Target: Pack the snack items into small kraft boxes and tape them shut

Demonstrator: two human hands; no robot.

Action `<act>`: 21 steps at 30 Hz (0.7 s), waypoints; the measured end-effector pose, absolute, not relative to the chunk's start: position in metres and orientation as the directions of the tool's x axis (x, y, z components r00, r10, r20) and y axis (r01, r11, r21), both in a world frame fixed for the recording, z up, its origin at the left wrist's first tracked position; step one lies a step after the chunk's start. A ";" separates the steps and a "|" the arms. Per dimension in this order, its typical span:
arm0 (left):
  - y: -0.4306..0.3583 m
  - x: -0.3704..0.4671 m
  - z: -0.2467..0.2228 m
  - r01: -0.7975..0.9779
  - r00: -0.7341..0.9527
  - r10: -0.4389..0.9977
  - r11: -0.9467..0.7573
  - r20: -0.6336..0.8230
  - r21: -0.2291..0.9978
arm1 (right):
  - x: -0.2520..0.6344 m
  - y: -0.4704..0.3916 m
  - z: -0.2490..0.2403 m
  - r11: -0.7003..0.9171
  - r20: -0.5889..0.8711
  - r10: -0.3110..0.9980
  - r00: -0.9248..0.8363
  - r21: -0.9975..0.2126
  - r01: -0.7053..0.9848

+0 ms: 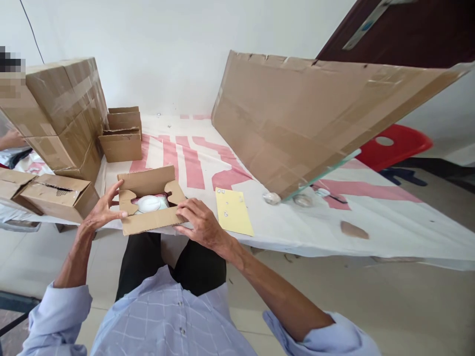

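A small cardboard box (151, 222) stands at the table's front edge with its flaps raised. Inside it lies a white round item (149, 203), with a bit of pink showing beside it; its kind is unclear. My left hand (105, 207) grips the box's left side, thumb across the near corner and fingers by the far corner. At the right near corner, my right hand (202, 223) holds the front flap between fingers and thumb. To the right of the box, a yellow sheet (233, 212) with small clear bits on it lies flat.
Stacked taped cartons (70, 109) rise at the left, with open small boxes (120, 146) beside them and closed ones (59, 195) in front. A large cardboard panel (304, 118) leans at the right, tape rolls (272, 198) at its foot. Another person's hand (13, 140) shows far left.
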State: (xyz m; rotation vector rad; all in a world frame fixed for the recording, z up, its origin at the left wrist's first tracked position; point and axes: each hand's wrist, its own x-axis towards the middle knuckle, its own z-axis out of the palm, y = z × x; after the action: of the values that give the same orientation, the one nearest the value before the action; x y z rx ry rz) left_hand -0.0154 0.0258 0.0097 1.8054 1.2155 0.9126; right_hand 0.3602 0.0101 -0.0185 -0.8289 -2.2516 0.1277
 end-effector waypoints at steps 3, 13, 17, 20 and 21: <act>0.025 -0.014 0.009 0.465 0.302 0.943 -0.276 0.142 0.842 | 0.359 0.010 -0.017 0.794 0.597 0.598 -0.536 -0.348 0.498; 0.023 -0.014 0.010 0.505 0.347 0.928 -0.304 0.133 0.808 | 0.330 0.066 0.017 0.788 0.375 0.613 -0.695 -0.348 0.508; 0.020 -0.013 0.012 0.512 0.342 0.930 -0.305 0.135 0.803 | 0.329 0.086 0.017 0.769 0.283 0.639 -0.715 -0.240 0.592; 0.020 -0.014 0.010 0.497 0.352 0.925 -0.314 0.143 0.809 | 0.322 0.096 0.017 0.770 0.223 0.636 -0.739 -0.120 0.626; 0.020 -0.015 0.009 0.493 0.353 0.924 -0.315 0.144 0.811 | 0.318 0.098 0.017 0.779 0.207 0.623 -0.754 -0.087 0.621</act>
State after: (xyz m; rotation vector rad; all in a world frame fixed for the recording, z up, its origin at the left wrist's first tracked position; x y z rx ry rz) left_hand -0.0149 0.0200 0.0085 1.9425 1.2323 0.8169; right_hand 0.3176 0.0977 0.0174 -0.9745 -2.7474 0.0182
